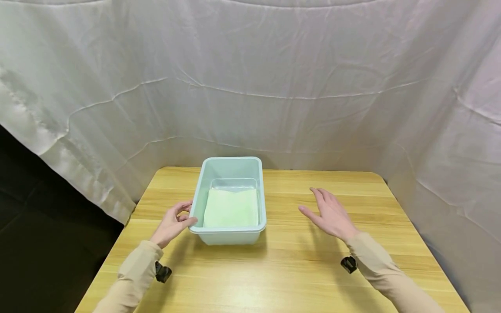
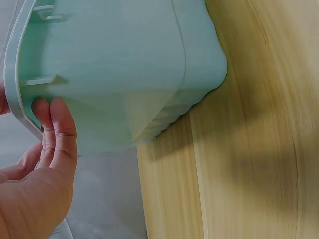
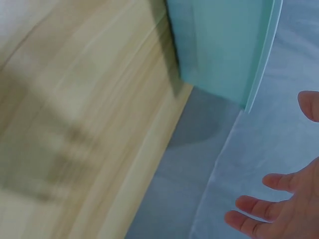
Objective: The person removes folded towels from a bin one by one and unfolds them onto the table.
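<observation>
tub [image 1: 230,237] (pale green sheet [image 1: 231,211] inside) is pinched by the left hand [image 1: 172,224]; right hand [image 1: 332,216] hovers apart, spread.

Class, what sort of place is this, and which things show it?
Probably a curtained-off recording booth: pale fabric hangs behind and beside a wooden table, and small black devices, likely cameras, sit at both wrists.
</observation>
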The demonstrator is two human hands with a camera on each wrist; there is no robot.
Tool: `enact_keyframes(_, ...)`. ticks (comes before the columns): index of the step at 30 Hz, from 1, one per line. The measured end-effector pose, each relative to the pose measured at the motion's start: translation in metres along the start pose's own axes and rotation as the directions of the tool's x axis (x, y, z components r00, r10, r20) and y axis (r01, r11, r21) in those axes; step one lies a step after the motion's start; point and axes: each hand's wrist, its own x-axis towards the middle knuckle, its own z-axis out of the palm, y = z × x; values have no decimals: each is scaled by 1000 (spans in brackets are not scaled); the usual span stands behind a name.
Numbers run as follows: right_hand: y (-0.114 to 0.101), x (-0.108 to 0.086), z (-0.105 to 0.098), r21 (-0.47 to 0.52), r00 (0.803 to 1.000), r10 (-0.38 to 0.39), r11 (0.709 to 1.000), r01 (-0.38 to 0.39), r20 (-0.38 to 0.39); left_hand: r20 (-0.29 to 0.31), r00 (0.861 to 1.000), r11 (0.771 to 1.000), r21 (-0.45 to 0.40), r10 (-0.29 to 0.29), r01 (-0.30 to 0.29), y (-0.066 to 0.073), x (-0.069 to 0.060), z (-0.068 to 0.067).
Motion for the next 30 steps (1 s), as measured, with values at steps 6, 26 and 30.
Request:
enact_keyframes(6,-20,11,-4,-28,999,-26,999,27,23,27,1000,1000,-30,5,-4,2,-1,10)
enact_keyframes(26,-70,39,-14,-100,990,-111,988,119,82,101,995,997,-78,24,-16,8,-8,43)
enact_keyframes(30,-79,43,-15,-114,988,-129,984,139,89,117,993,996,-92,23,-12,9,-9,48)
